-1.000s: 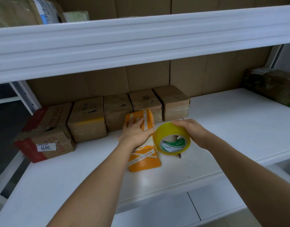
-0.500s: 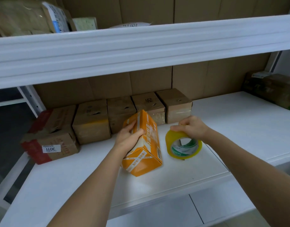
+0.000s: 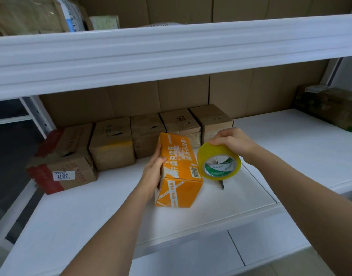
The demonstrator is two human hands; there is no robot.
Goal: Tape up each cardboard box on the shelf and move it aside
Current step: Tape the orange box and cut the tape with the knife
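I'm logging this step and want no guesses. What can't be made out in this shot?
All from the head view:
- Left side of the orange box: covered by the left hand.
- Loose end of the tape roll: not visible; the right hand covers its top.
- Thin object below the roll: mostly hidden, unidentifiable.
- Dark parcel: cut by the right edge.

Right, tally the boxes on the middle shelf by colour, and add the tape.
Orange box, held by the left hand: 1
Plain brown boxes in the back row: 4
Red-and-brown box: 1
Dark box, far right: 1
Yellow tape roll, in the right hand: 1
Total: 8
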